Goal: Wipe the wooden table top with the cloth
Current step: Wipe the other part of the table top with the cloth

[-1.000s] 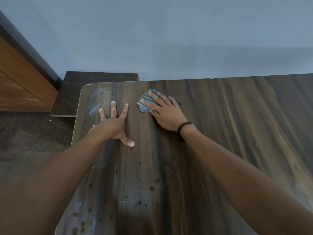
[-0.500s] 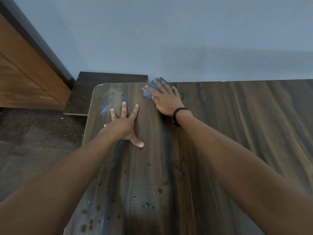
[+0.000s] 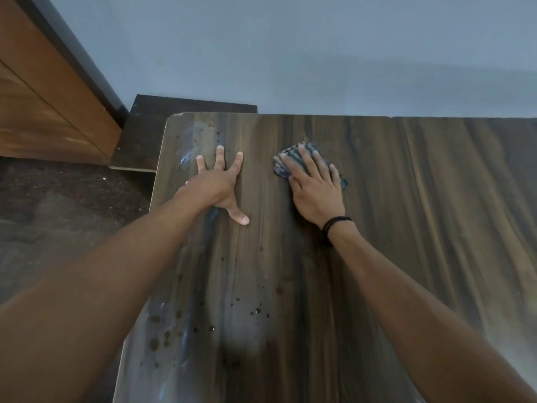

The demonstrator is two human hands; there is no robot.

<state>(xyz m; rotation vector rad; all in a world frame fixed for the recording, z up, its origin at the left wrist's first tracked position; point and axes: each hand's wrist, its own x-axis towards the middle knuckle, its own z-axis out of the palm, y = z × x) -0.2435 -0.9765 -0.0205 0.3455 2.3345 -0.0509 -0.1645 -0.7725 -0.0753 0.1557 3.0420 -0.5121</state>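
1. The cloth (image 3: 279,170) is a small, crumpled rag with blue-grey stripes, bunched into a flat wad.
2. It lies on the wooden table top (image 3: 421,213) just above the middle of the frame, near the table's far edge.
3. The right hand (image 3: 315,190) lies flat on top of it, fingers straight and slightly spread, pressing it down. The cloth shows beyond the fingertips and at the little-finger side.
4. A black wristband (image 3: 334,225) circles that wrist.
5. The left hand (image 3: 216,187) rests on the bare wood to the left of the cloth, apart from it, fingers splayed wide.
6. Dark droplets (image 3: 257,311) speckle the wood lower in the frame, between the forearms.
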